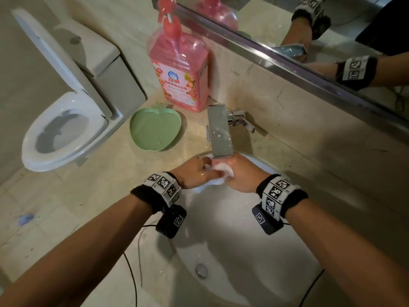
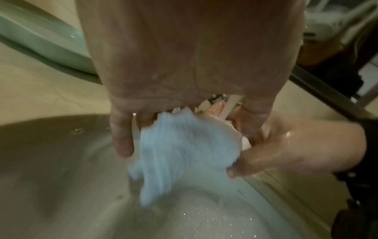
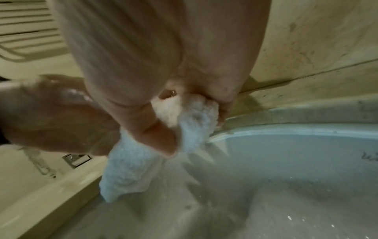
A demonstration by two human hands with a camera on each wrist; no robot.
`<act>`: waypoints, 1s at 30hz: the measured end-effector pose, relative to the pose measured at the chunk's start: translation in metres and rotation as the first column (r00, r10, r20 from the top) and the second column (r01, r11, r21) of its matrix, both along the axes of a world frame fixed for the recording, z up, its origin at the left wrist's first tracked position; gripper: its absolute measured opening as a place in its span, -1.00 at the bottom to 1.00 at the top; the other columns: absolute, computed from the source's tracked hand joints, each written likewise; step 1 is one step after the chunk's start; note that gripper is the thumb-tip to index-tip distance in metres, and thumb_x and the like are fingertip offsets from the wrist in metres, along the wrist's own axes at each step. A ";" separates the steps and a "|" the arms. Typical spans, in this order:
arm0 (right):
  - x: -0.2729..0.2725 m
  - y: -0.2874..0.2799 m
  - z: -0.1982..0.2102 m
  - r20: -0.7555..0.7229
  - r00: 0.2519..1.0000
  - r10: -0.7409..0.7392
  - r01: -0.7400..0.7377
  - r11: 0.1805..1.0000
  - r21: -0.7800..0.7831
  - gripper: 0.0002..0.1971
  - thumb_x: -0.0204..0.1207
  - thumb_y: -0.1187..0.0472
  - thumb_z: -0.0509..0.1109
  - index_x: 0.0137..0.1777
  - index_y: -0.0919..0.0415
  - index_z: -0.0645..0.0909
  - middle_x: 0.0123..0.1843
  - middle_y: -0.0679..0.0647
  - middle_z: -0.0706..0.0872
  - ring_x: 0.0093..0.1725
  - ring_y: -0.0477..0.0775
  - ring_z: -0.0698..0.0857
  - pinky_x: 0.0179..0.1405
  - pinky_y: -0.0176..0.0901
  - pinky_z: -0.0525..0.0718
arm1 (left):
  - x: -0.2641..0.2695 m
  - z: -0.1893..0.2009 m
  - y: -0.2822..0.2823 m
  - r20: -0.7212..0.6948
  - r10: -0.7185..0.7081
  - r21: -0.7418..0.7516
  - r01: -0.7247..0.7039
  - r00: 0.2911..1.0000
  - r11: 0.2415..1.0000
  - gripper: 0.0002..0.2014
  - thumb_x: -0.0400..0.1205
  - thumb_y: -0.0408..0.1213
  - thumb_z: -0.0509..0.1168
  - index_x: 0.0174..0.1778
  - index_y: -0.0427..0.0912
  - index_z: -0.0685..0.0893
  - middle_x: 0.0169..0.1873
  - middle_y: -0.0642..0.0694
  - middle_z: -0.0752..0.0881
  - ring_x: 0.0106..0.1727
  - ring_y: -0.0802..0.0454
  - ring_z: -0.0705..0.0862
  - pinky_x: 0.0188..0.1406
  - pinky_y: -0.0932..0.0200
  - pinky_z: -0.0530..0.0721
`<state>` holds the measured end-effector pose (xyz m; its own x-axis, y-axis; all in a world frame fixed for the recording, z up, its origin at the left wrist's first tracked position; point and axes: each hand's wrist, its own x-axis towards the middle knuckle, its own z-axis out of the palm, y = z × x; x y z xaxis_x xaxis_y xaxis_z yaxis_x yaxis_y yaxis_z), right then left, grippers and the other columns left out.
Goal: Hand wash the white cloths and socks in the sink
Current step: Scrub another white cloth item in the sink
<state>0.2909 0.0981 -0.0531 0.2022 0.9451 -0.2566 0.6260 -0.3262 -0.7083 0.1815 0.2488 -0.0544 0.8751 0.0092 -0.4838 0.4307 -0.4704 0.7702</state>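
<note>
A wet white cloth is bunched between both hands under the chrome faucet, over the far end of the white sink. My left hand grips its left side; the cloth hangs from those fingers. My right hand curls round the other end, thumb pressed into the fluffy cloth, whose tail dangles toward the basin. The cloth's middle is hidden by the fingers. No socks are visible.
A pink detergent pump bottle stands behind a green apple-shaped dish on the beige counter left of the faucet. A toilet with its lid up is at far left. The drain sits near the sink's front. A mirror runs along the back wall.
</note>
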 end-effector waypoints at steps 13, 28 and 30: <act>-0.011 -0.002 -0.008 0.120 0.910 -0.397 0.406 0.912 -0.062 -0.29 0.33 0.13 0.67 0.47 0.21 0.49 0.12 0.12 0.77 0.10 0.18 0.74 0.08 0.04 0.72 | -0.013 -0.012 -0.011 0.231 0.280 0.243 -0.334 0.932 0.911 -0.68 0.44 -0.16 0.53 0.03 -0.04 0.60 0.13 -0.04 0.68 0.04 0.03 0.63 0.04 0.24 0.56; 0.000 -0.013 -0.001 -0.081 0.907 -0.413 0.416 0.909 0.027 -0.74 0.48 0.22 0.50 0.17 0.08 0.70 -0.08 -0.05 0.79 -0.10 0.00 0.77 -0.21 -0.35 0.65 | 0.004 -0.003 -0.006 0.117 0.125 0.044 -0.131 0.985 0.990 -0.68 0.60 -0.23 0.43 0.27 -0.03 0.65 0.10 0.03 0.77 0.14 0.02 0.71 0.18 0.17 0.65; 0.006 -0.013 -0.003 -0.129 0.879 -0.460 0.462 0.887 -0.011 -0.58 0.43 0.07 0.61 0.24 0.05 0.59 -0.01 -0.14 0.74 -0.07 -0.15 0.73 -0.15 -0.35 0.64 | -0.003 -0.002 0.002 0.159 0.206 0.225 -0.239 0.965 0.945 -0.91 0.65 -0.14 0.39 -0.05 -0.05 0.65 -0.11 -0.02 0.74 -0.04 -0.07 0.70 -0.17 0.22 0.58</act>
